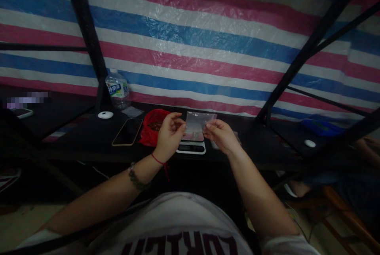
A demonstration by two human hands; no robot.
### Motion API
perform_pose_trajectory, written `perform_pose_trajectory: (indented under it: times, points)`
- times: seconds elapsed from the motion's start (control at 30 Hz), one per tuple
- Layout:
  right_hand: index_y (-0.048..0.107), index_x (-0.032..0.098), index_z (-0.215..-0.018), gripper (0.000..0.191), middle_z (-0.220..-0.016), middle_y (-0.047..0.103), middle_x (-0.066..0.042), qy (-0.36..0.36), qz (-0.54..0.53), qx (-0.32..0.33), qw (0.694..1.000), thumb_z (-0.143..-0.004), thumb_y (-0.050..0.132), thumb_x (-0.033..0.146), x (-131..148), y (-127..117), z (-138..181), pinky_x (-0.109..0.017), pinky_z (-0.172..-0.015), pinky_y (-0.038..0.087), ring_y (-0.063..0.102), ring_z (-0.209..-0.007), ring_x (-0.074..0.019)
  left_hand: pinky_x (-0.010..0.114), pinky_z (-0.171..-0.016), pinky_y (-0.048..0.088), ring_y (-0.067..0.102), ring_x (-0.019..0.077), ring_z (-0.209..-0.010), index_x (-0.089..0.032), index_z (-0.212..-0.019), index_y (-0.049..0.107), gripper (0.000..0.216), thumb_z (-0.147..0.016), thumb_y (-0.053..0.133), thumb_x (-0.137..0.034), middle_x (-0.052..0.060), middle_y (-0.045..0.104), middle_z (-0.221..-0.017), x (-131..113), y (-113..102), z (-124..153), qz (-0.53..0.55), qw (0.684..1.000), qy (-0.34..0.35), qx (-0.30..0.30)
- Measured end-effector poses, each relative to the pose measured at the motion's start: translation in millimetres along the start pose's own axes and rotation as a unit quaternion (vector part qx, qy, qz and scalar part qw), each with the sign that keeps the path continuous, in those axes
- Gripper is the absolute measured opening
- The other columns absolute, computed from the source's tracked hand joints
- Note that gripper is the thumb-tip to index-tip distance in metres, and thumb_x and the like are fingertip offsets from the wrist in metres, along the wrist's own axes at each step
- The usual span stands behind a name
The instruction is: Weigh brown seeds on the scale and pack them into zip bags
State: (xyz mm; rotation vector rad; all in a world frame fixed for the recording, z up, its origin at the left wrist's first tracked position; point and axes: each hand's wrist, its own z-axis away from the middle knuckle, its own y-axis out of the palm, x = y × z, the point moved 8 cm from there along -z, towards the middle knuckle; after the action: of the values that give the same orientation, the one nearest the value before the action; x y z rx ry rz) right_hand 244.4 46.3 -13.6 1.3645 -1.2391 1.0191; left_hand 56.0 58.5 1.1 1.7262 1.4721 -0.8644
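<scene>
The clear plastic bag (196,119) is between the two grips, above the digital scale (191,149) on the black tabletop (255,148). The right grip (208,126) pinches its right edge between thumb and fingers. The left grip (183,125), fingers curled, is at its left edge; whether it pinches the plastic I cannot tell. A red plastic bag (145,137) with brown contents sits just beside the left wrist

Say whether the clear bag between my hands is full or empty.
Empty, it seems: the clear bag between your left hand and right hand looks flat, nothing visible inside.
</scene>
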Motion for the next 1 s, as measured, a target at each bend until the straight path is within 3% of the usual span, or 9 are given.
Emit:
perform_pose_trajectory:
  times: [0.1, 0.23, 0.33, 0.47, 0.57, 0.67, 0.77, 0.93, 1.0]
  points:
    - [0.060, 0.019, -0.083, 0.035, -0.076, 0.061, -0.001, -0.050, 0.001, -0.060, 0.997, -0.063, 0.078, 0.041, 22, -30, -2, -0.027, -0.062, 0.051, 0.057, -0.065, -0.0125, 0.025, -0.062, 0.053, 0.061, 0.0128, -0.072, -0.022, -0.118, 0.041, 0.047, -0.075, 0.060, -0.023, 0.000, 0.060, -0.082, 10, 20, 7, 0.008, 0.997, -0.038, 0.066]
    - [0.061, 0.021, -0.092, 0.037, -0.074, 0.059, -0.001, -0.092, 0.032, -0.116, 0.989, -0.068, 0.072, 0.047, 35, -73, -9, -0.028, -0.061, 0.048, 0.055, -0.064, -0.0129, 0.025, -0.067, 0.052, 0.063, 0.0132, -0.075, -0.021, -0.108, 0.052, 0.033, -0.076, 0.058, -0.019, 0.002, 0.063, -0.082, 20, 52, 24, -0.062, 0.977, -0.057, 0.195]
    - [0.060, 0.021, -0.093, 0.039, -0.072, 0.058, 0.001, -0.092, 0.068, -0.127, 0.985, -0.065, 0.072, 0.045, 28, -104, -17, -0.027, -0.059, 0.045, 0.052, -0.060, -0.0114, 0.026, -0.068, 0.053, 0.063, 0.0134, -0.077, -0.021, -0.104, 0.055, 0.029, -0.075, 0.056, -0.016, 0.003, 0.065, -0.086, 30, 77, 41, -0.103, 0.954, -0.058, 0.274]
    - [0.058, 0.016, -0.080, 0.037, -0.059, 0.051, 0.004, -0.040, 0.152, -0.123, 0.980, -0.062, 0.073, 0.045, -4, -139, -28, -0.022, -0.048, 0.033, 0.042, -0.048, -0.0086, 0.031, -0.081, 0.053, 0.063, 0.0168, -0.092, -0.018, -0.118, 0.049, 0.044, -0.074, 0.057, -0.016, 0.011, 0.063, -0.109, 36, 102, 43, -0.154, 0.949, -0.009, 0.277]
    - [0.061, 0.014, -0.081, 0.035, -0.057, 0.051, 0.003, 0.013, 0.241, -0.072, 0.968, -0.068, 0.064, 0.047, -36, -147, -37, -0.022, -0.047, 0.032, 0.041, -0.048, -0.0093, 0.035, -0.097, 0.047, 0.057, 0.0206, -0.110, -0.015, -0.126, 0.044, 0.051, -0.076, 0.055, -0.015, 0.015, 0.056, -0.125, 39, 127, 29, -0.208, 0.933, 0.033, 0.291]
    - [0.064, 0.013, -0.081, 0.030, -0.063, 0.058, 0.000, 0.013, 0.301, -0.076, 0.950, -0.070, 0.058, 0.041, -60, -152, -47, -0.023, -0.051, 0.036, 0.046, -0.053, -0.0109, 0.036, -0.107, 0.038, 0.049, 0.0247, -0.123, -0.011, -0.126, 0.046, 0.050, -0.077, 0.052, -0.014, 0.017, 0.053, -0.129, 55, 159, 10, -0.329, 0.886, 0.035, 0.326]
    - [0.066, 0.013, -0.076, 0.024, -0.071, 0.065, -0.004, -0.005, 0.350, -0.083, 0.933, -0.072, 0.054, 0.033, -77, -151, -58, -0.025, -0.059, 0.041, 0.053, -0.061, -0.0132, 0.033, -0.109, 0.033, 0.040, 0.0262, -0.132, -0.004, -0.135, 0.038, 0.059, -0.078, 0.052, -0.015, 0.022, 0.045, -0.139, 87, 187, -5, -0.439, 0.823, -0.008, 0.360]
    - [0.069, 0.013, -0.074, 0.018, -0.076, 0.069, -0.006, -0.032, 0.425, -0.058, 0.903, -0.074, 0.052, 0.020, -92, -142, -68, -0.029, -0.073, 0.047, 0.060, -0.073, -0.0170, 0.042, -0.110, 0.031, 0.033, 0.0316, -0.137, 0.003, -0.139, 0.031, 0.061, -0.082, 0.047, -0.012, 0.031, 0.037, -0.142, 137, 210, -17, -0.504, 0.785, -0.076, 0.351]
    - [0.070, 0.012, -0.083, 0.020, -0.087, 0.070, -0.009, -0.040, 0.450, -0.051, 0.891, -0.073, 0.052, 0.015, -92, -139, -68, -0.031, -0.082, 0.047, 0.062, -0.084, -0.0188, 0.041, -0.106, 0.037, 0.042, 0.0303, -0.132, 0.000, -0.136, 0.038, 0.054, -0.084, 0.046, -0.014, 0.029, 0.045, -0.136, 151, 213, -19, -0.517, 0.771, -0.097, 0.359]
